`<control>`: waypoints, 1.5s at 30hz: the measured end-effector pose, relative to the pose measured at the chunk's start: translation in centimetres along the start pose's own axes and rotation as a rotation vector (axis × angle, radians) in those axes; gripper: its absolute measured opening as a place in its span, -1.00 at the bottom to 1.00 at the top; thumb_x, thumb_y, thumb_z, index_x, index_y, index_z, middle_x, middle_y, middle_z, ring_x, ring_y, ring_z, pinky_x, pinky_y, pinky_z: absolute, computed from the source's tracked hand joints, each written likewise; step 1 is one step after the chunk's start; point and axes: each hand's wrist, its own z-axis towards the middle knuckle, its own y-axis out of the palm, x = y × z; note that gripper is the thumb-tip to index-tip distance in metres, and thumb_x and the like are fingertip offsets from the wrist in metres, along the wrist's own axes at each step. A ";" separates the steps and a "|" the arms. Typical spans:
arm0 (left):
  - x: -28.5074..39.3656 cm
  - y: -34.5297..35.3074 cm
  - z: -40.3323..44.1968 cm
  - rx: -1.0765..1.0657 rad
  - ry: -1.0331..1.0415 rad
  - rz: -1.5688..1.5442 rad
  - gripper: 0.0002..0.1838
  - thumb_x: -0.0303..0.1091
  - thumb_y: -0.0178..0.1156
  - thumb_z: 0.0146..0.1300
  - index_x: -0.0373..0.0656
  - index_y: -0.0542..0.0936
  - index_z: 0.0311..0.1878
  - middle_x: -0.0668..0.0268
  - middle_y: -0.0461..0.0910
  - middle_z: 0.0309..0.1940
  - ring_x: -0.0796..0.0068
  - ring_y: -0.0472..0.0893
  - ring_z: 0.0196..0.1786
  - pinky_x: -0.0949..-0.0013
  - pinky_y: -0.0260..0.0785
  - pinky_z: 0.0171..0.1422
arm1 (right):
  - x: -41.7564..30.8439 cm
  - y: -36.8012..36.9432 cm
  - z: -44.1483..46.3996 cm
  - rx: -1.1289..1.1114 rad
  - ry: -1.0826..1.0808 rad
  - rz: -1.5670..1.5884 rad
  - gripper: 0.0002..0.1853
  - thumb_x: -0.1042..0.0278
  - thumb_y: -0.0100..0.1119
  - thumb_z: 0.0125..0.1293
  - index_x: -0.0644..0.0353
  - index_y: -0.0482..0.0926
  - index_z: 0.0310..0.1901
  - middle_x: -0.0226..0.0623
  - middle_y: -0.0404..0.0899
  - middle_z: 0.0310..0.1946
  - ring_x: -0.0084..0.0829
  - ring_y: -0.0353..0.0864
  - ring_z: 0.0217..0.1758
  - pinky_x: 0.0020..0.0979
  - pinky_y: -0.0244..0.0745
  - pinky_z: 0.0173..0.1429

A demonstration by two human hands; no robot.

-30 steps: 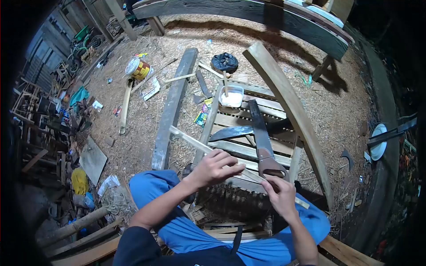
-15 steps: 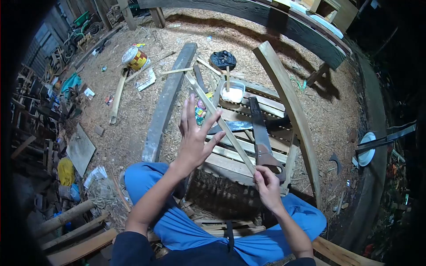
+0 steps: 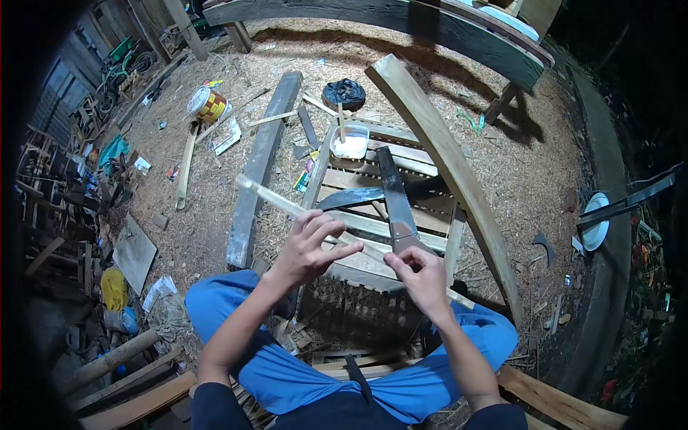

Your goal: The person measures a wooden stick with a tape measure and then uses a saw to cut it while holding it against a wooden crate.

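Observation:
A thin wooden strip [image 3: 276, 200] slants across the space in front of me, its far end blurred. My right hand [image 3: 423, 283] pinches it between thumb and fingers, and its near end [image 3: 460, 298] sticks out beyond that hand. My left hand [image 3: 304, 251] is over the strip's middle with fingers bent and thumb and index apart; I see no firm grip. Just below the strip, a handsaw [image 3: 396, 193] lies on a slatted wooden pallet [image 3: 358, 276], with a curved dark blade [image 3: 355, 197] crossing beside it.
A clear tub of white stuff [image 3: 350, 143] stands on the pallet's far end. A long curved plank [image 3: 444, 150] leans at the right, a grey beam [image 3: 265, 172] lies at the left. Beyond are a black bag [image 3: 343, 94], a paint bucket [image 3: 208, 104] and a heavy timber bench [image 3: 344, 16].
The strip has swung so its far end points further left and lower. My left hand has come down and its spread fingers have bent. My right hand still pinches the strip.

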 end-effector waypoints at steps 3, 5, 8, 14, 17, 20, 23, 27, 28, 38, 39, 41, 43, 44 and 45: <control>0.8 0.8 -1.7 -0.072 0.000 -0.036 -0.43 -0.38 0.33 0.21 0.40 0.76 0.29 0.36 0.61 0.08 0.31 0.62 0.18 0.01 0.43 0.39 | -0.6 0.4 0.1 0.095 -0.223 -0.134 -0.60 -0.04 0.58 0.32 0.20 0.79 -0.22 -0.37 0.65 -0.55 -0.35 0.60 -0.52 -0.24 0.47 -0.35; 2.2 1.2 -2.3 -0.055 0.016 -0.125 -0.40 -0.45 0.37 0.16 0.22 0.74 0.31 0.34 0.66 0.00 0.29 0.67 0.07 0.14 0.56 0.17 | -0.9 0.3 -0.1 0.025 -0.285 -0.366 -0.61 0.01 0.54 0.34 0.11 0.78 0.02 -0.24 0.77 -0.20 -0.26 0.74 -0.19 -0.21 0.58 -0.12; 3.4 2.5 -3.9 -0.057 -0.042 -0.255 -0.48 -0.46 0.45 0.22 -0.01 0.72 0.29 0.23 0.70 -0.02 0.19 0.71 0.02 0.14 0.61 0.09 | 0.2 2.1 -0.5 0.114 -0.720 -0.705 -0.40 -0.01 0.36 0.49 -0.05 0.57 0.49 -0.21 0.55 0.45 -0.15 0.53 0.46 0.04 0.30 0.54; 1.8 2.7 -4.4 0.080 -0.267 -0.411 -0.52 -0.42 0.55 0.29 -0.17 0.56 0.20 0.12 0.72 -0.10 0.03 0.74 -0.08 0.09 0.61 0.01 | 2.1 3.4 -1.5 0.109 -0.801 -0.837 -0.32 -0.16 0.28 0.51 -0.15 0.51 0.58 -0.23 0.51 0.55 -0.15 0.44 0.59 0.05 0.18 0.67; 0.7 2.3 -4.4 0.120 -0.276 -0.364 -0.54 -0.39 0.56 0.29 -0.18 0.56 0.18 0.13 0.71 -0.12 0.03 0.73 -0.10 0.08 0.60 -0.03 | 4.0 1.5 -0.7 0.195 -0.704 -0.838 -0.43 -0.07 0.29 0.52 -0.09 0.63 0.48 -0.13 0.56 0.49 -0.03 0.50 0.51 0.06 0.24 0.61; -0.3 0.9 -4.1 0.059 -0.299 -0.339 -0.45 -0.41 0.56 0.28 -0.17 0.55 0.29 0.15 0.76 -0.10 0.06 0.75 -0.06 0.09 0.62 0.02 | 4.4 0.4 -0.7 0.270 -0.632 -0.903 -0.41 -0.07 0.26 0.54 -0.09 0.59 0.52 -0.13 0.51 0.53 -0.01 0.45 0.56 0.08 0.23 0.63; 0.5 0.7 -3.9 0.004 -0.323 -0.308 -0.33 -0.46 0.57 0.24 -0.16 0.53 0.41 0.16 0.81 -0.08 0.07 0.79 -0.02 0.11 0.64 0.07 | 3.9 2.4 -1.9 0.170 -0.691 -0.838 -0.36 -0.10 0.23 0.56 -0.13 0.49 0.60 -0.16 0.34 0.67 -0.03 0.33 0.67 0.10 0.16 0.69; 2.3 1.9 -4.1 -0.029 -0.316 -0.442 -0.34 -0.47 0.58 0.23 -0.17 0.57 0.41 0.16 0.80 -0.05 0.09 0.79 -0.02 0.12 0.65 0.05 | 2.4 4.5 -2.4 -0.039 -0.795 -0.878 -0.35 -0.10 0.33 0.49 -0.26 0.52 0.57 -0.23 0.36 0.67 -0.09 0.30 0.71 0.04 0.10 0.73; 2.2 1.9 -4.1 -0.022 -0.305 -0.408 -0.36 -0.47 0.58 0.24 -0.18 0.59 0.39 0.16 0.79 -0.04 0.09 0.79 -0.03 0.13 0.65 0.05 | 2.3 4.2 -2.1 -0.021 -0.793 -0.853 -0.36 -0.09 0.33 0.50 -0.27 0.52 0.57 -0.23 0.38 0.66 -0.09 0.33 0.69 0.03 0.13 0.71; -1.8 -1.1 -2.8 0.114 -0.309 -0.169 -0.69 -0.50 0.49 0.29 -0.13 0.74 0.08 0.28 0.76 -0.09 0.11 0.73 0.00 0.08 0.55 0.12 | 4.1 -1.6 0.0 0.313 -0.563 -0.949 -0.45 0.04 0.26 0.55 -0.23 0.58 0.53 -0.10 0.50 0.52 -0.07 0.39 0.61 0.16 0.09 0.71; -1.9 -1.2 -2.9 0.113 -0.314 -0.161 -0.69 -0.50 0.49 0.29 -0.13 0.74 0.08 0.28 0.76 -0.09 0.11 0.73 0.00 0.08 0.55 0.12 | 4.0 -1.4 0.0 0.309 -0.570 -0.942 -0.45 0.04 0.26 0.55 -0.23 0.58 0.53 -0.10 0.50 0.52 -0.07 0.39 0.61 0.16 0.09 0.71; -2.1 -0.9 -3.3 0.066 -0.263 -0.181 -0.68 -0.51 0.48 0.27 -0.07 0.75 0.09 0.28 0.76 -0.09 0.12 0.73 0.00 0.12 0.56 0.10 | 3.7 -1.2 0.0 0.362 -0.583 -0.871 -0.46 0.07 0.29 0.53 -0.17 0.60 0.51 -0.08 0.52 0.48 -0.07 0.41 0.60 0.18 0.07 0.72; -1.8 -0.9 -3.6 0.029 -0.267 -0.198 -0.64 -0.48 0.48 0.26 0.01 0.75 0.13 0.28 0.74 -0.02 0.12 0.71 0.05 0.09 0.53 0.17 | 3.1 -0.3 0.2 0.406 -0.723 -0.898 -0.51 0.21 0.32 0.47 -0.16 0.67 0.42 -0.16 0.64 0.26 -0.17 0.60 0.37 0.07 0.35 0.53; -1.6 -0.8 -3.7 -0.031 -0.241 -0.180 -0.60 -0.46 0.48 0.27 0.04 0.75 0.17 0.28 0.73 0.04 0.12 0.69 0.10 0.07 0.51 0.21 | 3.8 0.4 0.2 0.351 -0.743 -0.847 -0.50 0.29 0.33 0.41 -0.17 0.71 0.38 -0.25 0.65 0.13 -0.24 0.65 0.21 -0.02 0.43 0.37; -1.3 -0.9 -3.6 -0.093 -0.212 -0.164 -0.57 -0.44 0.48 0.27 0.07 0.74 0.22 0.27 0.71 0.10 0.13 0.68 0.14 0.05 0.49 0.26 | 3.6 0.9 0.1 0.298 -0.759 -0.797 -0.49 0.37 0.33 0.34 -0.18 0.74 0.33 -0.33 0.66 0.01 -0.31 0.69 0.05 -0.10 0.51 0.22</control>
